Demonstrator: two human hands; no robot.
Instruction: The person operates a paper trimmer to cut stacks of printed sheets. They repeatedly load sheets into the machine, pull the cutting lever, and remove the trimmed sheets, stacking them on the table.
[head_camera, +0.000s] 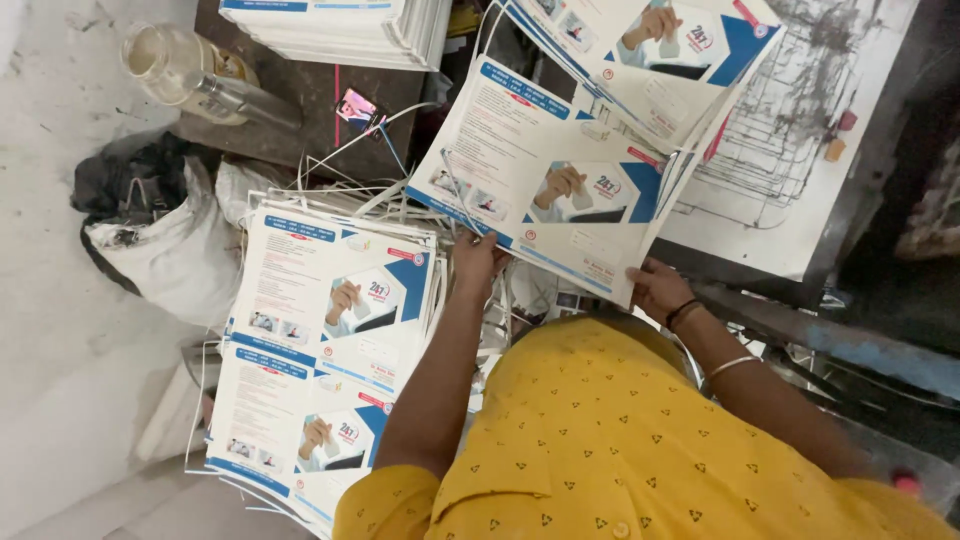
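Hands: left hand (478, 255) and right hand (657, 288) pinch the near edge of a printed sheet (545, 175), fingers pressed together on the paper.
Sheet: held over the worktable (800, 215), overlapping more sheets (650, 50).
Risk: loose grip may let it slide onto the floor stack (320, 350).
Clutter: paper strips (350, 170) may snag edges.

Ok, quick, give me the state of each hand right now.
Left hand: closed on the near edge of the printed sheets.
Right hand: closed on the same sheets, at their near right corner.
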